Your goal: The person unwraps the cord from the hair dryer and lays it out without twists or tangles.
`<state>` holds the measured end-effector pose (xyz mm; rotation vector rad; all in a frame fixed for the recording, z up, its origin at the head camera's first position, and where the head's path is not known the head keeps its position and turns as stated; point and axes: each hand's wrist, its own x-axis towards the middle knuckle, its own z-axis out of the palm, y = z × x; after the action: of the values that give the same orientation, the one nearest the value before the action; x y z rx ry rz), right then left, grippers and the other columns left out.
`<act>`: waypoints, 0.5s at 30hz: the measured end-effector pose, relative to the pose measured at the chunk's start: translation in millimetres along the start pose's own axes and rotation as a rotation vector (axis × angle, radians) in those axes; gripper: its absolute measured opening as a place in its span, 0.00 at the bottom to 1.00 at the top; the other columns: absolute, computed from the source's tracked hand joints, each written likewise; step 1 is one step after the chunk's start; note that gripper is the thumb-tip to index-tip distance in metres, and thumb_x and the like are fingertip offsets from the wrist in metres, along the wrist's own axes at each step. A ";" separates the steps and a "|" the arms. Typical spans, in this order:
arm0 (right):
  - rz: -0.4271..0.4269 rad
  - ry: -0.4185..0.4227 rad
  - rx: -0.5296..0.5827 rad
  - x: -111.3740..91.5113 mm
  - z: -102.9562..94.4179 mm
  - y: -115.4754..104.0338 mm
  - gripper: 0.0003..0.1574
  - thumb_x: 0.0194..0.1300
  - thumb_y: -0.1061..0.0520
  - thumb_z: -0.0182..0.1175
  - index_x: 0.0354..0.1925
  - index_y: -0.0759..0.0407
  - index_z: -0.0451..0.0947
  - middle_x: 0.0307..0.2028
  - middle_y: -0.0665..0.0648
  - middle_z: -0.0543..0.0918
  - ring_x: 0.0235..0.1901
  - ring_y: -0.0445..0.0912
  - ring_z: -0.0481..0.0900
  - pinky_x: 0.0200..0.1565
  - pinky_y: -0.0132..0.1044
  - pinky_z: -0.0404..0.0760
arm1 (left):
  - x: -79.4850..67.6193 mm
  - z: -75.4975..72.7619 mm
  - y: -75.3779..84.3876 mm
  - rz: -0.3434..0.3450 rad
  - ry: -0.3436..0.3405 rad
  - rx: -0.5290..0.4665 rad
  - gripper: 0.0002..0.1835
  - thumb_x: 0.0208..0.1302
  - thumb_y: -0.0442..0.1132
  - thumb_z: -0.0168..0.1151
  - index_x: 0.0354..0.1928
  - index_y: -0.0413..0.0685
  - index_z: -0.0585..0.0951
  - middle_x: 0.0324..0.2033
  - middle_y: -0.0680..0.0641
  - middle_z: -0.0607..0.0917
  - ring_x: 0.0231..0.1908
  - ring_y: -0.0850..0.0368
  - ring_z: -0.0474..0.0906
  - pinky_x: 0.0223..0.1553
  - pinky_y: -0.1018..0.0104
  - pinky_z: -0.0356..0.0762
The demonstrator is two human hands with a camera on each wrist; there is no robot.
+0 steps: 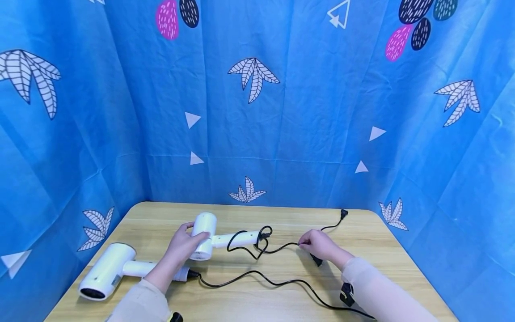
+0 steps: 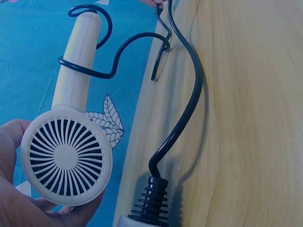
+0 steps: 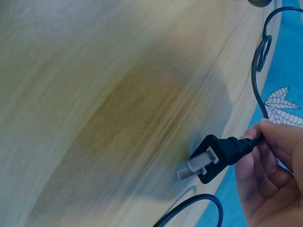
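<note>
A white hair dryer (image 1: 206, 223) is held above the table by my left hand (image 1: 183, 246), whose thumb and fingers grip its barrel. The left wrist view shows its round rear grille (image 2: 66, 157) and a black cord looped loosely around its handle (image 2: 75, 71). My right hand (image 1: 322, 246) pinches that dryer's power cord (image 1: 281, 248) just behind the two-pin plug (image 3: 208, 158), which hangs over the tabletop. A second white hair dryer (image 1: 108, 270) lies on the table at the left, its handle partly hidden by my left forearm.
The second dryer's black cord (image 1: 277, 283) snakes across the wooden table (image 1: 241, 306) and passes under my right sleeve. Another black plug (image 1: 344, 214) lies near the back right edge. A blue patterned curtain (image 1: 257, 125) stands around the table's back and sides.
</note>
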<state>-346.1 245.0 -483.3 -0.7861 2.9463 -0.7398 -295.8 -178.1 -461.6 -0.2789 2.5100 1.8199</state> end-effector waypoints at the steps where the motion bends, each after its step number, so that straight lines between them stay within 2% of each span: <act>1: -0.001 -0.003 -0.010 0.3 0.2 0.2 0.04 0.64 0.63 0.67 0.36 0.59 0.88 0.29 0.46 0.87 0.28 0.35 0.78 0.34 0.34 0.79 | 0.2 0.1 0.1 0.001 0.001 -0.001 0.46 0.62 0.53 0.67 0.73 0.37 0.58 0.58 0.28 0.75 0.47 0.44 0.81 0.42 0.56 0.82; 8: -0.015 -0.017 -0.049 1.9 -1.2 -3.7 0.05 0.62 0.67 0.66 0.34 0.61 0.88 0.28 0.48 0.86 0.26 0.36 0.76 0.32 0.35 0.78 | 0.0 0.4 0.7 0.005 -0.002 -0.004 0.46 0.62 0.53 0.67 0.73 0.37 0.58 0.59 0.28 0.75 0.48 0.44 0.81 0.43 0.55 0.82; 15: 0.002 -0.012 -0.069 1.6 -1.0 -6.3 0.05 0.59 0.68 0.68 0.34 0.61 0.88 0.29 0.50 0.87 0.27 0.39 0.80 0.33 0.35 0.80 | -0.7 1.1 -0.1 0.006 -0.002 -0.011 0.46 0.63 0.52 0.67 0.73 0.37 0.57 0.59 0.28 0.74 0.48 0.43 0.81 0.43 0.55 0.83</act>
<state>-344.6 239.9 -479.4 -0.7883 2.9760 -0.6350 -295.2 -177.0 -462.0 -0.2695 2.5030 1.8357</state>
